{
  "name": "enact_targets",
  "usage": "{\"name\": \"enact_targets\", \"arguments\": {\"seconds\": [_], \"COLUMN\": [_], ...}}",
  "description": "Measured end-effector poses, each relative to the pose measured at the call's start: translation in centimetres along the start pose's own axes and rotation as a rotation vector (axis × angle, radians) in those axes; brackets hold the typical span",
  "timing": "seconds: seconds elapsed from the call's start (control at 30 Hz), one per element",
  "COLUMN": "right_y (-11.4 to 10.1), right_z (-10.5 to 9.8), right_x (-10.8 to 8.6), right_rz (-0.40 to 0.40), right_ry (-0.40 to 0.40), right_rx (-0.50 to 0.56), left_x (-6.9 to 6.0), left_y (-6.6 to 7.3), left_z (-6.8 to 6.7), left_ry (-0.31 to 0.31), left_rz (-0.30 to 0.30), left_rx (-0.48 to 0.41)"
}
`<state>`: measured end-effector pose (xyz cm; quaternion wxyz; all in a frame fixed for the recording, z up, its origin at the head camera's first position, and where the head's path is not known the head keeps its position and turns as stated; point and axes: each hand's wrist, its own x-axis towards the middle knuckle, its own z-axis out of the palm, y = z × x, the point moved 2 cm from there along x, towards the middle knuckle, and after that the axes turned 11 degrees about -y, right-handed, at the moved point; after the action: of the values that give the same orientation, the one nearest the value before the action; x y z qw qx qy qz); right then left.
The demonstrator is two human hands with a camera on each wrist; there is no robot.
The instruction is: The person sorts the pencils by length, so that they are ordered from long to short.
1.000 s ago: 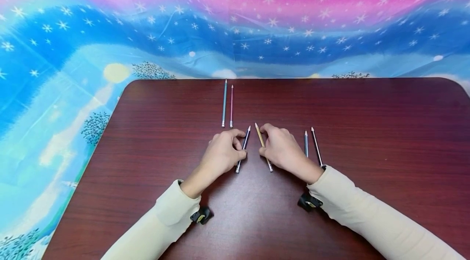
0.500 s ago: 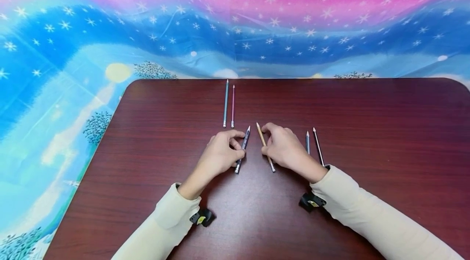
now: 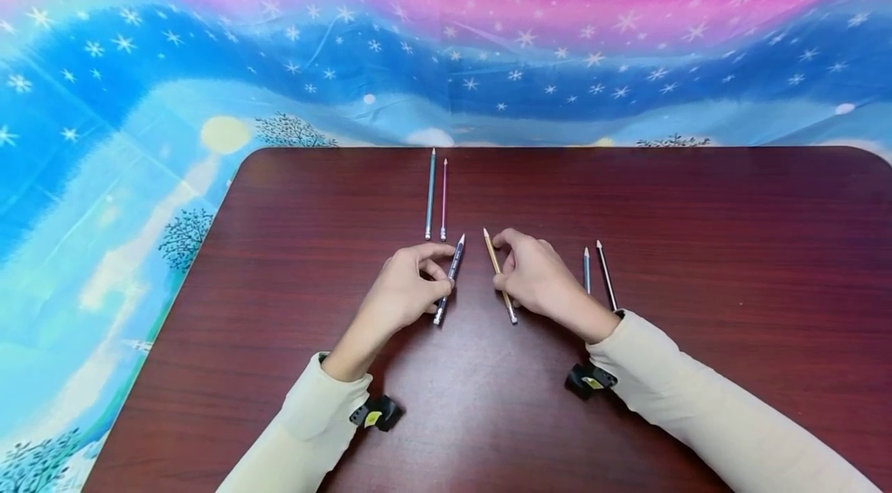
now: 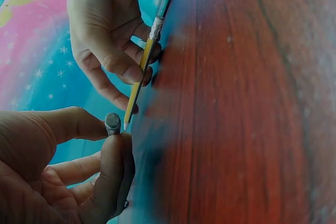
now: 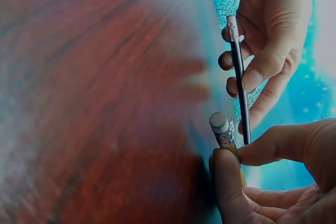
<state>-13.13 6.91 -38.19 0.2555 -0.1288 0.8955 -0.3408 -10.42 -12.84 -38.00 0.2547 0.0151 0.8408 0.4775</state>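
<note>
My left hand [image 3: 407, 288] pinches a dark blue pencil [image 3: 455, 261] between thumb and fingers, its tip pointing away from me and its eraser end towards me. In the left wrist view that pencil's eraser [image 4: 112, 121] shows end-on beside the thumb. A yellow pencil [image 3: 496, 265] is pinched by my right hand [image 3: 536, 276], also with the tip pointing away. The two pencils lean towards each other at the top, with a narrow gap between them. The right wrist view shows the yellow pencil's eraser [image 5: 219, 121] close up.
A teal pencil [image 3: 430, 195] and a pink pencil [image 3: 444, 199] lie side by side at the table's far edge. Right of my right hand lie a blue pencil [image 3: 587, 268] and a black pencil [image 3: 605, 272], partly hidden by the wrist. The table [image 3: 732, 245] is dark reddish wood.
My left hand has shifted a little to the left with the dark blue pencil, widening the gap at the eraser ends. The right hand keeps its hold on the yellow pencil, nearly still.
</note>
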Motion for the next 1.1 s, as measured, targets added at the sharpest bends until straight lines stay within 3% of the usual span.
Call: {"name": "enact_targets", "arguments": {"seconds": [0.63, 1.1], "right_y": [-0.6, -1.5], "right_z": [-0.6, -1.9], "right_x": [1.3, 3.8], "right_rz": [-0.028, -0.014], "right_ry": [0.004, 0.001], "right_rx": [0.145, 0.259], "left_x": [-0.3, -0.3], "left_y": [-0.4, -0.4], "left_z": [-1.6, -2.5], "left_ry": [0.022, 0.037], "left_rz": [-0.008, -0.017], "left_rx": [-0.016, -0.039]}}
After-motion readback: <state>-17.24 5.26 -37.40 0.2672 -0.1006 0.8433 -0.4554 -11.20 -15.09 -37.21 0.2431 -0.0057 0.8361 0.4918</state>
